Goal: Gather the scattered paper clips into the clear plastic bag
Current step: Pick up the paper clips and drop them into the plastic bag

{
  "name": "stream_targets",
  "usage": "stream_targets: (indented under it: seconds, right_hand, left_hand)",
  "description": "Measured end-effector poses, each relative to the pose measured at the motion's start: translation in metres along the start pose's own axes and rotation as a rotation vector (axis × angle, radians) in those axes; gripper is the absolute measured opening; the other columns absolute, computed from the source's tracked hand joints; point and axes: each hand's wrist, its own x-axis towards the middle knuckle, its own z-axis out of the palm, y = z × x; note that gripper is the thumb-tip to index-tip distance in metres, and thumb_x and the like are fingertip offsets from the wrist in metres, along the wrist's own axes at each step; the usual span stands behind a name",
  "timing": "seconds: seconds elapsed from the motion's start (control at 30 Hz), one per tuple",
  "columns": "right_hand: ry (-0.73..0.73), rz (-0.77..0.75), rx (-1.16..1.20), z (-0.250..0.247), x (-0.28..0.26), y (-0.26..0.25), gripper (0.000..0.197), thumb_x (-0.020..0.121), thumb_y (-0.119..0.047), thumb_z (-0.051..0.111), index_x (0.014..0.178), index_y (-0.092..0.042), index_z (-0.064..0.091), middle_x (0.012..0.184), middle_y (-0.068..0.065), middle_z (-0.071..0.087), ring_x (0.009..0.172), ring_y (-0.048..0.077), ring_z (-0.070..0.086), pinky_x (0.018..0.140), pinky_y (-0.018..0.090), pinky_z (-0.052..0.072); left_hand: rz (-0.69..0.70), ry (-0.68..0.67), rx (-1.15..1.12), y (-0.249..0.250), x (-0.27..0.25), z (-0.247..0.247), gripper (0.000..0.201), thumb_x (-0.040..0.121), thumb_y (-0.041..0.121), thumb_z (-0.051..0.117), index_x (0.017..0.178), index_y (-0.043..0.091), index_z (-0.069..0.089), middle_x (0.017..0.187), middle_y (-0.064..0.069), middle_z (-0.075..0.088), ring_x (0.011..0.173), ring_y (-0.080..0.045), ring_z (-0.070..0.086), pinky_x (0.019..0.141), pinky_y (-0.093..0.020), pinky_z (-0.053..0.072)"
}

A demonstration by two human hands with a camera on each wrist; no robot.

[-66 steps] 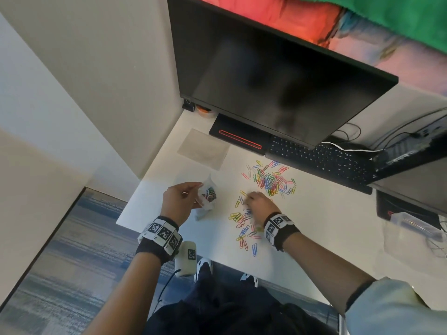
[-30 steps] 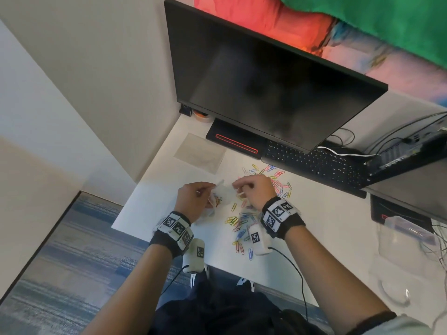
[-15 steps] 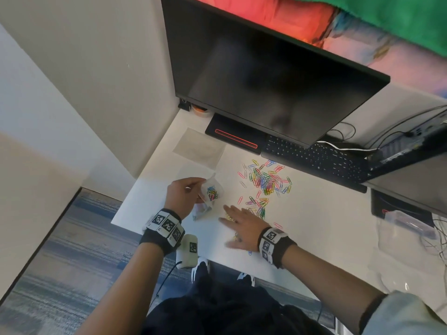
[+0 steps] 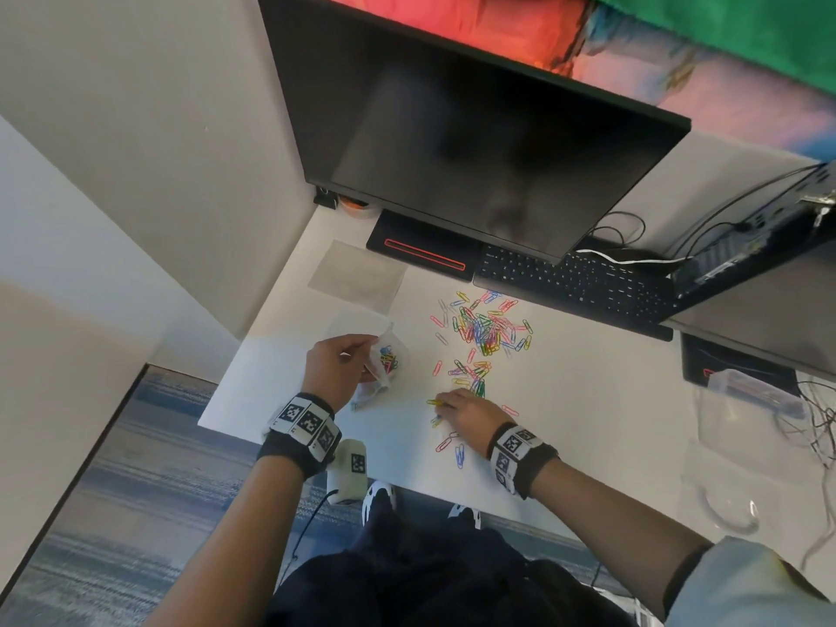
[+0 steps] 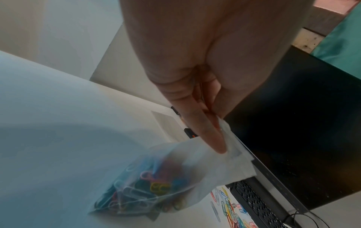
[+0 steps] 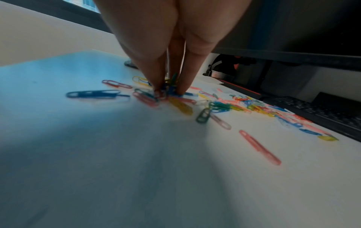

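Coloured paper clips [image 4: 486, 330] lie scattered over the white desk [image 4: 565, 423], with a dense heap near the keyboard and a looser trail toward the front. My left hand [image 4: 337, 368] pinches the rim of the clear plastic bag [image 4: 387, 362], which holds several clips [image 5: 144, 191] and hangs just above the desk. My right hand [image 4: 461, 411] is down on the near trail. Its fingertips [image 6: 180, 91] pinch a small bunch of clips [image 6: 170, 86] against the desk. Loose clips [image 6: 258, 146] lie around that hand.
A black monitor [image 4: 475, 142] overhangs the back of the desk, with a black keyboard [image 4: 574, 287] and a black stand base [image 4: 423, 253] beneath it. A grey square pad [image 4: 357, 276] lies at the back left. Cables and clear plastic items [image 4: 746, 400] sit at the right.
My right hand left the bag's mouth, came down flat on the near trail, and now its fingers have drawn together on a bunch of clips. The left hand keeps holding the bag.
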Motion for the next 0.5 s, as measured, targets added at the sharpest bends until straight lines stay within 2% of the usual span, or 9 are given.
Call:
stream_targets:
  seconds: [0.07,0.13,0.17,0.23,0.3,0.33,0.4,0.5]
  right_hand:
    - [0.014,0.070,0.005,-0.007,0.004,0.006,0.029,0.082,0.004,0.062,0.110,-0.006,0.068,0.114,0.011,0.065,0.107,0.028,0.060,0.095,0.038,0.051]
    - [0.078,0.246,0.163,-0.019,0.006,0.013,0.022,0.090,-0.007,0.059,0.108,-0.009,0.071,0.112,0.008,0.069,0.105,0.022,0.061,0.098,0.031,0.048]
    - [0.159,0.389,0.324,-0.026,0.007,0.016,0.018,0.090,-0.012,0.062,0.104,-0.010,0.074,0.106,0.007,0.072,0.098,0.019,0.065,0.094,0.027,0.050]
    - [0.311,0.662,0.676,-0.040,0.004,0.023,0.015,0.082,-0.016,0.074,0.095,-0.010,0.077,0.095,0.004,0.075,0.080,0.012,0.068,0.076,0.016,0.053]
    - [0.372,0.812,1.112,-0.055,0.000,0.026,0.022,0.078,-0.014,0.078,0.098,-0.007,0.075,0.095,0.006,0.075,0.076,0.012,0.072,0.066,0.013,0.054]
    - [0.395,0.812,1.321,-0.065,-0.001,0.024,0.025,0.078,-0.011,0.077,0.102,-0.004,0.073,0.098,0.009,0.075,0.080,0.015,0.073,0.067,0.015,0.056]
    - [0.440,0.751,1.611,-0.088,0.001,0.020,0.031,0.080,-0.005,0.074,0.109,0.002,0.068,0.104,0.015,0.073,0.091,0.022,0.072,0.074,0.020,0.057]
    - [0.393,0.629,1.746,-0.112,0.011,0.006,0.030,0.083,-0.003,0.070,0.111,0.003,0.066,0.103,0.014,0.073,0.097,0.024,0.071,0.080,0.022,0.057]
  left_hand:
    - [-0.010,-0.004,0.002,0.000,0.000,0.003,0.018,0.096,0.009,0.060,0.107,0.010,0.074,0.097,-0.012,0.075,0.078,-0.023,0.077,0.075,-0.042,0.064]
    - [-0.019,-0.009,-0.003,0.000,0.000,0.006,0.017,0.096,0.010,0.060,0.105,0.012,0.075,0.093,-0.009,0.075,0.077,-0.021,0.077,0.076,-0.041,0.064]
    - [-0.022,-0.014,-0.005,0.000,0.000,0.008,0.017,0.096,0.010,0.061,0.104,0.012,0.075,0.092,-0.008,0.075,0.076,-0.021,0.077,0.076,-0.040,0.064]
    - [-0.030,-0.027,0.011,0.002,0.000,0.012,0.017,0.096,0.010,0.060,0.100,0.016,0.075,0.090,-0.009,0.075,0.076,-0.021,0.076,0.075,-0.036,0.064]
    - [-0.045,-0.043,0.021,0.005,-0.001,0.019,0.019,0.096,0.011,0.059,0.091,0.022,0.074,0.083,-0.009,0.076,0.073,-0.021,0.076,0.071,-0.030,0.063]
    - [-0.055,-0.051,0.012,0.005,-0.001,0.022,0.019,0.095,0.012,0.060,0.089,0.022,0.075,0.080,-0.010,0.077,0.071,-0.022,0.076,0.068,-0.030,0.063]
    - [-0.066,-0.067,0.006,0.004,-0.001,0.029,0.016,0.095,0.012,0.062,0.095,0.015,0.077,0.076,-0.013,0.076,0.070,-0.025,0.076,0.066,-0.033,0.064]
    - [-0.062,-0.087,0.030,0.002,-0.001,0.038,0.019,0.095,0.008,0.059,0.101,0.008,0.077,0.074,-0.017,0.075,0.071,-0.030,0.075,0.066,-0.037,0.064]
